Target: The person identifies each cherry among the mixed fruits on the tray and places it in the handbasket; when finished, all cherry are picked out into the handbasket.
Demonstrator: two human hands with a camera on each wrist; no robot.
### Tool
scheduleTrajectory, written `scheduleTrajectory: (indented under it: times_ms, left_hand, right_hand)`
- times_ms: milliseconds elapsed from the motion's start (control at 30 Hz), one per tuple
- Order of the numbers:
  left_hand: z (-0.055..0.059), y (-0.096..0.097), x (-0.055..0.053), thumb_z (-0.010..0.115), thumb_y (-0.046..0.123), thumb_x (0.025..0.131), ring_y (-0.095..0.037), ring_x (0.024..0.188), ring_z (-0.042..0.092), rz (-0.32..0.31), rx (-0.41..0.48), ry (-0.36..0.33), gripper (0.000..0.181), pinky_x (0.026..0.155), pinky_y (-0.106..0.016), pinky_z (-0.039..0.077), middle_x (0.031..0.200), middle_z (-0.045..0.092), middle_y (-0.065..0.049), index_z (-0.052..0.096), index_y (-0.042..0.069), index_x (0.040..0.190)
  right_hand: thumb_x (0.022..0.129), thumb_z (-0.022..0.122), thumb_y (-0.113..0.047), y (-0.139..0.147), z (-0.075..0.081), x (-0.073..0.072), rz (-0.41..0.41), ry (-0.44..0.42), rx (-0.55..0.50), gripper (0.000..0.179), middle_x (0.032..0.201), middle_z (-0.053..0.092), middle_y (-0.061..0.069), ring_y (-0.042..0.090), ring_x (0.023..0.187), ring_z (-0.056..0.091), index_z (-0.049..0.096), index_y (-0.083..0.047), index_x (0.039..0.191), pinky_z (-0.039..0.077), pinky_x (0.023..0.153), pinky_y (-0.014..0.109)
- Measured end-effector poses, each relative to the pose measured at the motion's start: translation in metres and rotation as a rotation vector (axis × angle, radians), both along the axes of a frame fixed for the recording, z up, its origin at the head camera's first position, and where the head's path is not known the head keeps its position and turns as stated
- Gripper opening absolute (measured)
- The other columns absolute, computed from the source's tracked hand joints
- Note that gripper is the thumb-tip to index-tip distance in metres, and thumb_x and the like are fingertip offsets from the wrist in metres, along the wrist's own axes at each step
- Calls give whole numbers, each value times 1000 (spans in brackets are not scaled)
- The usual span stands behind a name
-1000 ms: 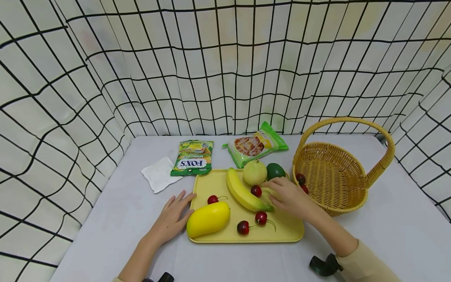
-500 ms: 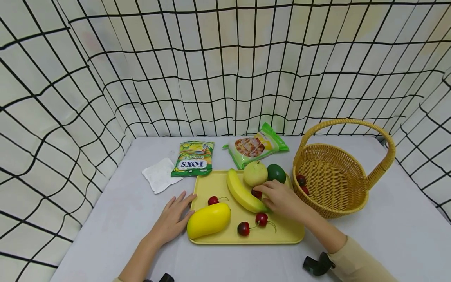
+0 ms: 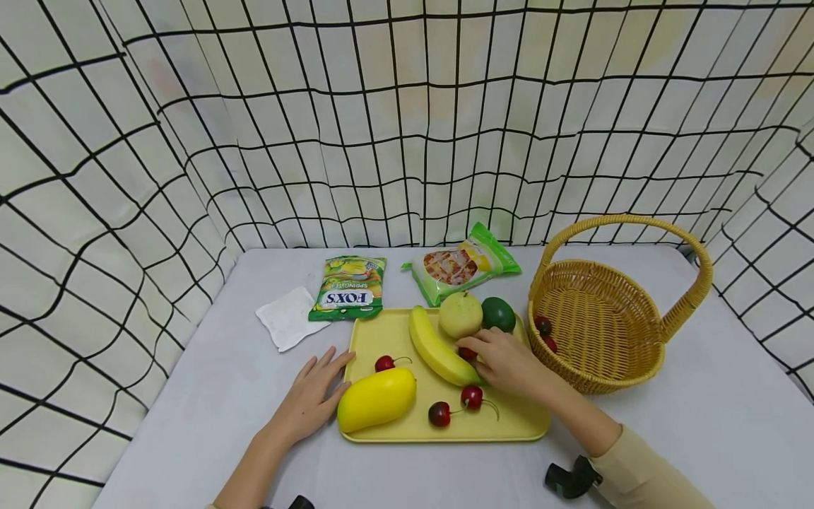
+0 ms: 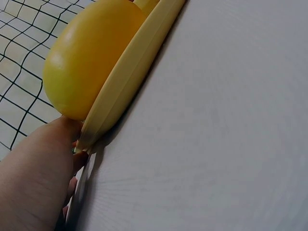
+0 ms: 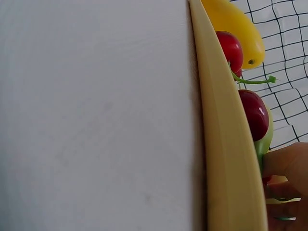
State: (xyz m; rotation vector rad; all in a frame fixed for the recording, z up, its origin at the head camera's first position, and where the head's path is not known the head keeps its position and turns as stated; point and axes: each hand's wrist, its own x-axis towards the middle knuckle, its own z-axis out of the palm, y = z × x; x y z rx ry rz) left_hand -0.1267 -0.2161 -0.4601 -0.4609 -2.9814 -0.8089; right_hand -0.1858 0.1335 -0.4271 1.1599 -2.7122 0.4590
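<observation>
My right hand (image 3: 509,362) pinches a dark red cherry (image 3: 467,353) over the yellow tray (image 3: 509,425), just right of the banana (image 3: 434,346); its fingers partly cover the fruit. Along the tray's left edge rests my left hand (image 3: 311,392), fingers fairly straight, with the thumb close to the yellow mango (image 3: 378,400). In the left wrist view that thumb touches the rim beside the mango (image 4: 91,57). A single cherry (image 3: 384,363) lies above the mango, and two others, one (image 3: 439,414) lower and one (image 3: 472,397) to its right, lie near the front.
A pale green round fruit (image 3: 461,315) and a dark green one (image 3: 499,314) sit at the tray's back. Right of it stands a wicker basket (image 3: 604,378) with cherries inside. Behind lie a FOX'S packet (image 3: 348,288), a green snack bag (image 3: 451,268) and a white sachet (image 3: 289,318).
My right hand has moved slightly left and down to the cherry beside the banana, and its fingers have closed on it. The left hand has stayed in place.
</observation>
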Motion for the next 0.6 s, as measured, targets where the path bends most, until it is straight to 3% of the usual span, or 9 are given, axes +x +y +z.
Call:
scheduleTrajectory:
  times_ms: [600]
  left_hand:
    - [0, 1, 3, 55, 28, 91, -28, 135, 24, 1, 2, 17, 48, 109, -51, 10, 140, 42, -6, 44, 17, 136]
  right_hand:
    - [79, 70, -16, 3, 2, 1, -60, -10, 22, 31, 89, 62, 0, 17, 78, 55, 63, -15, 109, 46, 64, 30]
